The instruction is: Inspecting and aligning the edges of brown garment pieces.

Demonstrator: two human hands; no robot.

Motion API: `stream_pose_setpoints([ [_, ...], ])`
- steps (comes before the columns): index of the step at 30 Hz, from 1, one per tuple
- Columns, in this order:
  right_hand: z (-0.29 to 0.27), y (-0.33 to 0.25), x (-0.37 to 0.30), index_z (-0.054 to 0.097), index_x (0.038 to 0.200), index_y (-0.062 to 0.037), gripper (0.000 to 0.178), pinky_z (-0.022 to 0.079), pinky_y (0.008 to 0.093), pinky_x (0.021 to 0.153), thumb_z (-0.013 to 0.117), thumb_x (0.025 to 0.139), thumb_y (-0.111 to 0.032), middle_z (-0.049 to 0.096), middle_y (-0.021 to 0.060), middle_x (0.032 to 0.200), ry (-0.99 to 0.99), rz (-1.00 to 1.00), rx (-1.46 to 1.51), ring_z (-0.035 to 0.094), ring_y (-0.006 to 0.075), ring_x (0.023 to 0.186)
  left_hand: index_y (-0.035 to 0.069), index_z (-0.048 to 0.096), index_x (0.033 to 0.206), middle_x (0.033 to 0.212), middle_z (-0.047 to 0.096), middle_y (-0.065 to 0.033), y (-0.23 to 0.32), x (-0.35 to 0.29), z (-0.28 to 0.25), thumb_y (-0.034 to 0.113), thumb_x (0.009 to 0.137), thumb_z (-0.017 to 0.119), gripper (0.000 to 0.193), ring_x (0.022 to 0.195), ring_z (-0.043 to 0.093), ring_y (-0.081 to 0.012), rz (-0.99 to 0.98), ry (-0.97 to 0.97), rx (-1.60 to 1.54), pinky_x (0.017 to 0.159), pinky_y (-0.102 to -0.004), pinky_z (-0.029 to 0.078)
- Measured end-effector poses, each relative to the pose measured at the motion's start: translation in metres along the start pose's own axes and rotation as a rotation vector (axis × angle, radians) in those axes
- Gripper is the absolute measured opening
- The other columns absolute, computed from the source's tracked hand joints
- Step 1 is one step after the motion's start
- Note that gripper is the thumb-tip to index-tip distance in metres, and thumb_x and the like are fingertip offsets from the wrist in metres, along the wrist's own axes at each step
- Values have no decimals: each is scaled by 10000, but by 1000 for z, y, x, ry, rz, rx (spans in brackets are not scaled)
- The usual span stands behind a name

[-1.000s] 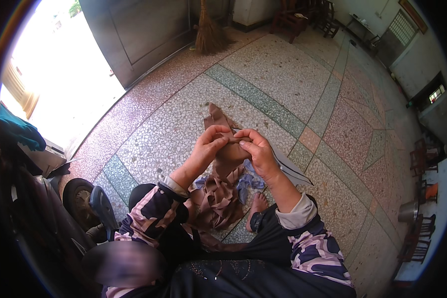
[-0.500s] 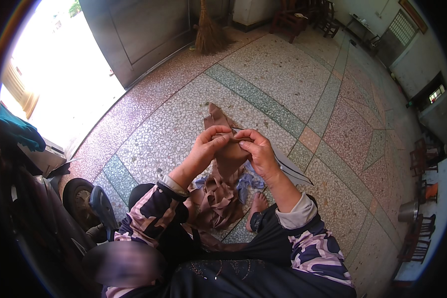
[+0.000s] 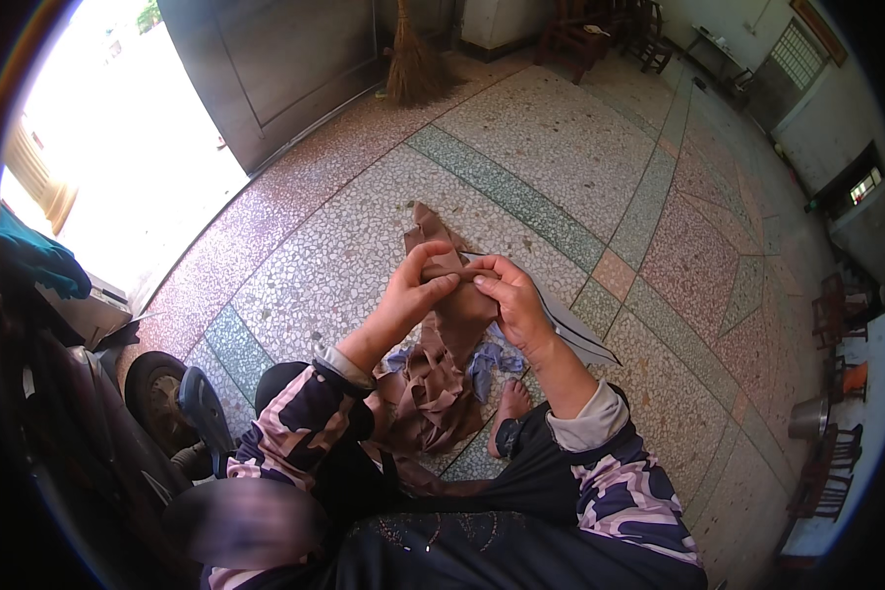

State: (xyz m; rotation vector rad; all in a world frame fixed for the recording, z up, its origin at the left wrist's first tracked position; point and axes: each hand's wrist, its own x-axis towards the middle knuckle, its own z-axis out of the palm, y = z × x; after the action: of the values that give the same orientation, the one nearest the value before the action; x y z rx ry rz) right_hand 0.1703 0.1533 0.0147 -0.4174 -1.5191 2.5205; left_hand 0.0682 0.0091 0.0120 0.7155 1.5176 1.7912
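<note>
Between my two hands a piece of brown fabric (image 3: 464, 313) is stretched, its upper edge rolled into a fold. My left hand (image 3: 413, 295) pinches that fold with thumb and index finger. Close beside it, my right hand (image 3: 509, 295) grips the same edge, thumb on the near side. The cloth hangs down from the fingers toward a crumpled heap of brown fabric (image 3: 433, 403) between my legs. A pointed brown end (image 3: 425, 224) shows beyond the hands. Blue-grey cloth scraps (image 3: 492, 364) lie by the heap, next to my bare foot.
A white, dark-edged flat piece (image 3: 580, 334) lies right of my hands on the terrazzo floor (image 3: 521, 138). A straw broom (image 3: 410, 64) leans by the dark door (image 3: 275, 69). At left stands a wheeled vehicle (image 3: 157, 393). Wooden chairs (image 3: 831, 472) and a metal bucket (image 3: 808, 419) are at right.
My left thumb has shifted a little along the fold, and more of the rolled edge shows between the fingers. The right hand stays nearly in place.
</note>
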Motion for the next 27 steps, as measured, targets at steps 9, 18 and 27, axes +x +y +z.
stream_pose_setpoints([
  [9, -2, 0, 0, 568, 1004, -17, 191, 451, 240, 814, 479, 835, -27, 584, 44, 966, -6, -48, -106, 545, 97, 896, 70, 396, 1255, 931, 574, -35, 2, 2, -4, 128, 902, 540, 386, 873, 540, -96, 42, -60, 34, 731, -216, 436],
  [18, -7, 8, 2, 544, 1064, -9, 205, 469, 255, 801, 487, 874, -57, 585, 61, 991, -9, -70, -132, 571, 120, 894, 67, 391, 1276, 940, 575, -40, 7, 2, -1, 112, 890, 559, 423, 879, 555, -104, -109, 20, 12, 752, -224, 453],
  [27, -4, 3, 2, 573, 1034, -32, 188, 442, 226, 815, 505, 860, -29, 582, 30, 968, 15, -96, -209, 539, 82, 903, 65, 358, 1304, 922, 568, -41, -6, 6, -8, 94, 878, 566, 475, 857, 562, -122, 134, -77, 85, 726, -241, 473],
])
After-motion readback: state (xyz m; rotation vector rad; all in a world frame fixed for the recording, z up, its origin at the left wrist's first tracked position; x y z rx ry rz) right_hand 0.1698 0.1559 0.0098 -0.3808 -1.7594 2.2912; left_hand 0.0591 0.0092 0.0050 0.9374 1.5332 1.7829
